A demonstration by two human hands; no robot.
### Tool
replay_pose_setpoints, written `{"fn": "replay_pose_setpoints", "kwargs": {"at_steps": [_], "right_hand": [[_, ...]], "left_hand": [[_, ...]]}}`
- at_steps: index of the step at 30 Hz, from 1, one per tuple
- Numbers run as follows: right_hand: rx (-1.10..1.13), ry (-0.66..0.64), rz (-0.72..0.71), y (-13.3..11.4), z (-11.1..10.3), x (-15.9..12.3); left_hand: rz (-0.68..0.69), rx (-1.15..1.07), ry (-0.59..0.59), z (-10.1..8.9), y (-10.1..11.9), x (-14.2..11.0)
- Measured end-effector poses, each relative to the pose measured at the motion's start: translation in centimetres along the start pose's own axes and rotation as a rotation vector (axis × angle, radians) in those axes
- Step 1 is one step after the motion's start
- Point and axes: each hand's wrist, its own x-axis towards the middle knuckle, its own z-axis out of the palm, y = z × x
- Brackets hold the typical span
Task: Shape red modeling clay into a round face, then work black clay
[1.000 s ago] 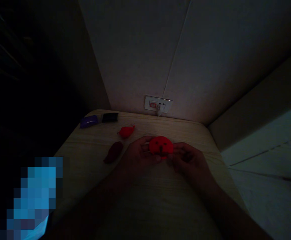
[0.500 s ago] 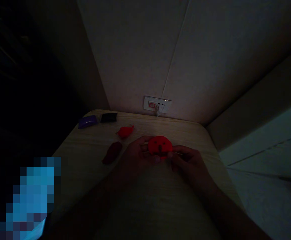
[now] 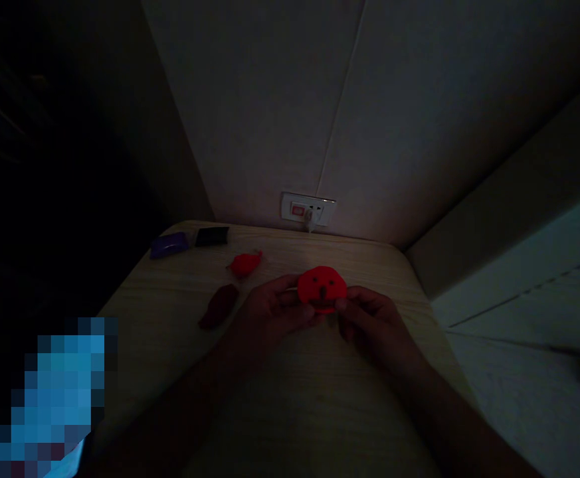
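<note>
A round, flat red clay face point(image 3: 322, 282) with dark eyes, nose and a mouth line is held up over the table between both hands. My left hand point(image 3: 280, 309) grips its left edge, thumb in front and fingers behind. On the lower right edge, my right hand point(image 3: 369, 315) pinches it between thumb and fingers. Left of my hands lie a bright red clay lump point(image 3: 244, 265) with thin ends and a dark red elongated lump point(image 3: 220, 305). The scene is dim, so fine detail on the face is hard to see.
The wooden table point(image 3: 270, 411) meets a wall with a socket plate point(image 3: 308, 208) and a plug in it. A purple packet point(image 3: 169, 245) and a black packet point(image 3: 212, 236) lie at the back left. A blurred bright blue patch point(image 3: 65, 385) shows at lower left.
The red face has tilted up slightly and shows more of its front. My right thumb now presses on its lower right edge. The whole view has shifted a little.
</note>
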Motion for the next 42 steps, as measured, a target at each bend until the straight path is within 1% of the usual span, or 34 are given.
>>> {"fn": "replay_pose_setpoints", "kwargs": {"at_steps": [8,15,21,26,31,37,42], "right_hand": [[-0.035,0.009,0.005,-0.42,0.28,-0.02],[-0.055,0.021,-0.005,-0.22,0.19,-0.04],[-0.025,0.022,0.011,-0.26,0.31,0.02],[-0.02,0.014,0.017,-0.13,0.22,0.1],[-0.018,0.036,0.029,-0.11,0.25,0.1],[0.007,0.037,0.057,-0.36,0.48,0.09],[-0.005,0.024,0.051,-0.41,0.6,0.06]], "left_hand": [[0.001,0.026,0.034,0.09,0.06,0.02],[0.032,0.12,0.008,-0.22,-0.16,0.16],[-0.001,0.118,0.074,-0.04,-0.14,0.1],[-0.023,0.072,0.089,0.16,-0.04,-0.03],[-0.046,0.008,0.1,0.53,0.3,-0.22],[-0.034,0.124,0.091,0.37,-0.02,-0.1],[-0.045,0.108,0.126,0.34,-0.33,0.12]]}}
